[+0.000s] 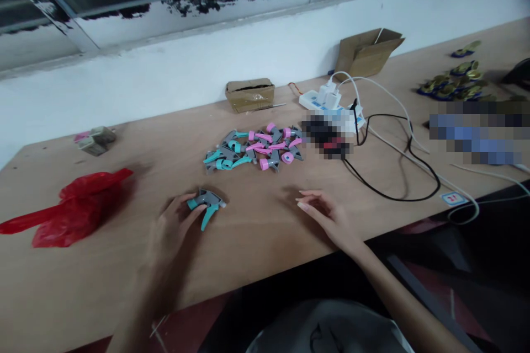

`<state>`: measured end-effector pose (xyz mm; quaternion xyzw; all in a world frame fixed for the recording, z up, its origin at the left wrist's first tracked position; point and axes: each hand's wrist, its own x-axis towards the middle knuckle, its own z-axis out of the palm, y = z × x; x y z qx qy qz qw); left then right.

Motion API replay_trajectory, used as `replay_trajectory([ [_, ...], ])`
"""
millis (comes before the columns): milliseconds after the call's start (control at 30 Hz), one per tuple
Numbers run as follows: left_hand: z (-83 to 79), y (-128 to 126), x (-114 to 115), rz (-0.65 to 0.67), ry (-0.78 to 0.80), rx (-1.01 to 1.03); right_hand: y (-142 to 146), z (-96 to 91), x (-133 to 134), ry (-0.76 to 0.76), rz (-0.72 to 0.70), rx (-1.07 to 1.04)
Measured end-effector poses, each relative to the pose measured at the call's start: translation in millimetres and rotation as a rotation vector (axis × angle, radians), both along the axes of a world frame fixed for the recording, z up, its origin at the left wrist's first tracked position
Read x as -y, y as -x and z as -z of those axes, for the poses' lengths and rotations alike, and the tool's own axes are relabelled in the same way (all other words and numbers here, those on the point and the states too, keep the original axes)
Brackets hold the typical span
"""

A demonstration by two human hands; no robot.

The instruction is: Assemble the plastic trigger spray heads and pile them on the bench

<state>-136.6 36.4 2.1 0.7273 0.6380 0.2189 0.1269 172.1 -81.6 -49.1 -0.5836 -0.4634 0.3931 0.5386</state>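
My left hand (pixel 174 226) grips a spray bottle trigger head (pixel 210 198) with a grey body and a teal lever and collar, held just over the table on the left. To the right, my right hand (pixel 325 218) hovers above the wood with fingers curved and apart, nothing in it. Beyond both hands lies a pile of similar trigger heads: teal and grey ones (pixel 223 155) on its left side, pink and grey ones (pixel 273 147) on its right.
A red plastic bag (pixel 78 207) lies at left, near small grey blocks (pixel 97 140). Against the wall stand a low carton (pixel 250 95) and an open cardboard box (pixel 364 55). A power strip (pixel 310 100) trails cables rightward; gold and blue parts (pixel 451 85) are heaped at far right.
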Motion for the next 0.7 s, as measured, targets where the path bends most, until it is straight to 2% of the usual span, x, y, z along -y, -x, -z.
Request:
replay_trajectory([
  [133, -11.8, -6, -8, 0.066, -0.024, -0.018, 0, -1.1, 0, -0.01, 0.014, 0.039],
  [233, -17.1, -15, -27, 0.114, -0.048, -0.037, -1, -2.2, 0, -0.018, 0.019, 0.056],
  [433, -3.8, -47, -71, 0.238, -0.094, -0.168, 0, 0.1, 0, -0.022, 0.023, 0.038],
  [567, -0.8, -64, -82, 0.303, -0.147, -0.282, 0, 1.7, -1, -0.017, 0.021, 0.044],
  [700, -5.6, -66, -89, 0.382, -0.14, -0.376, 0, 0.9, -2, -0.019, 0.012, 0.052],
])
